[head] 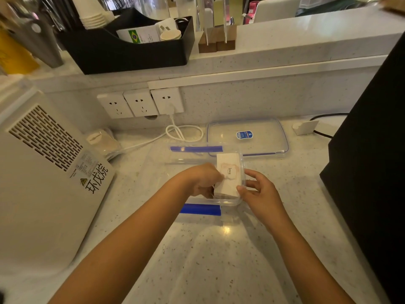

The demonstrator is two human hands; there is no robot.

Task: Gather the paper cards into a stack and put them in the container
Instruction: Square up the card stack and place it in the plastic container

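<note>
Between both hands, a stack of paper cards [228,175] sits low inside a clear plastic container [219,202] on the speckled tabletop [219,260]. The left hand [202,179] has its grip pinched on the stack's left edge; the right hand [259,189] has its grip pressed on the stack's lower right corner and the container wall, fingers partly spread. To seat the cards well, both grips should probably lower together, keeping edges squared so none fans out, then let go only once the stack lies flat on the bottom.

Readable writing: the top card says "love." in small print over a faint pink shape. Beyond the hands, the container's lid [247,137] lies flat with a blue sticker (its text is too small to read). Left of the left hand, a white appliance [43,172] carries large Chinese characters beside a yellow warning triangle. Farther back, a card in a black tray [131,51] shows a Brazilian flag.
</note>
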